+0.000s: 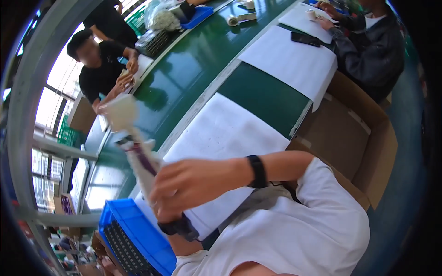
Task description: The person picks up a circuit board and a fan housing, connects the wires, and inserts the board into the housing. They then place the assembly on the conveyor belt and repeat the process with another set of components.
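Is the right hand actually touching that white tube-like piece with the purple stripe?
Touching. The head view shows the right hand wrapped around the lower end of the white piece, fingers closed on it.

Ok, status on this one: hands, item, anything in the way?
Right hand gripping a white tube-shaped item, raised. Left hand hidden beneath it. Blue crate below; nothing blocking.

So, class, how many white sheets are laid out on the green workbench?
3. One white sheet lies nearest, under the person's raised hands; a second lies farther along with a black phone on it; a third lies by the seated co-worker. Others may be hidden.
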The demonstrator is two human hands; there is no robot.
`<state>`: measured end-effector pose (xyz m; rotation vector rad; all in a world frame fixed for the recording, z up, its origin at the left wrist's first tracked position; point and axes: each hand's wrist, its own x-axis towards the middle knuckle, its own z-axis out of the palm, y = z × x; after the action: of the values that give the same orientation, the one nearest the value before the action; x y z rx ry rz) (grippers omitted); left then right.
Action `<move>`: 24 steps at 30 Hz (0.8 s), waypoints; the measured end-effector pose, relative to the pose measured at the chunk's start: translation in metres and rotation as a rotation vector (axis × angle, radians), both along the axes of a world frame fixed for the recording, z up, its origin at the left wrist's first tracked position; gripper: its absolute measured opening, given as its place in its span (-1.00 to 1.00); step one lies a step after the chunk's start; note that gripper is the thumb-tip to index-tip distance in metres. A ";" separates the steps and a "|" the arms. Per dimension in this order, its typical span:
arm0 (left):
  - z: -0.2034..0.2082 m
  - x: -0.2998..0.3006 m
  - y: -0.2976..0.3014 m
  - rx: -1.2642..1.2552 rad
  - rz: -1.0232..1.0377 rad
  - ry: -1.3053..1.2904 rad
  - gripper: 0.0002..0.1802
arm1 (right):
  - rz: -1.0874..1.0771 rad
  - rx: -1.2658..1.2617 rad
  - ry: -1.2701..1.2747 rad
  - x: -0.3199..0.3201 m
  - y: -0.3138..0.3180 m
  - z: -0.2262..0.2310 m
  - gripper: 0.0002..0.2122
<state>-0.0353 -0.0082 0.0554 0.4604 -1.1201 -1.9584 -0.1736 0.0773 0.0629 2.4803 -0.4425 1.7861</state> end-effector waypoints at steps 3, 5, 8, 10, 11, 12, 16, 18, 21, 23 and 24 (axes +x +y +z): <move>-0.037 0.017 0.050 0.123 0.529 -0.520 -0.52 | -0.132 0.579 -0.235 -0.029 0.018 -0.011 -0.89; -0.047 0.010 0.076 0.116 0.508 -0.871 -0.49 | -0.303 0.921 -0.226 -0.039 0.031 -0.016 -0.81; -0.046 -0.009 0.102 0.252 0.524 -0.943 -0.49 | -0.428 1.029 -0.118 -0.046 0.048 -0.050 -0.75; -0.044 -0.008 0.103 0.091 0.354 -0.961 -0.53 | -0.486 1.009 -0.091 -0.040 0.043 -0.065 -0.73; -0.045 -0.004 0.105 0.011 0.263 -0.962 -0.54 | -0.457 1.005 -0.117 -0.036 0.042 -0.069 -0.73; -0.048 0.000 0.106 0.020 0.266 -0.970 -0.54 | -0.437 1.001 -0.147 -0.034 0.040 -0.074 -0.72; -0.054 0.017 0.105 -0.383 0.287 -1.128 -0.61 | -0.401 0.989 -0.136 -0.038 0.037 -0.077 -0.71; -0.048 0.018 0.098 -0.557 0.304 -1.158 -0.63 | -0.382 0.995 -0.116 -0.036 0.037 -0.079 -0.70; -0.045 0.016 0.088 -0.716 0.298 -1.162 -0.65 | -0.462 0.967 -0.087 -0.034 0.038 -0.077 -0.68; -0.044 0.012 0.080 -0.880 0.270 -1.129 -0.70 | -0.473 0.949 -0.068 -0.032 0.038 -0.075 -0.68; -0.045 0.013 0.079 -0.886 0.274 -1.131 -0.70 | -0.487 0.936 -0.048 -0.030 0.039 -0.074 -0.68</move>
<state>-0.0223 0.0707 0.0109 1.1682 -2.2721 -0.6910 -0.2040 0.1158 -0.0115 2.3920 -2.0658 1.6243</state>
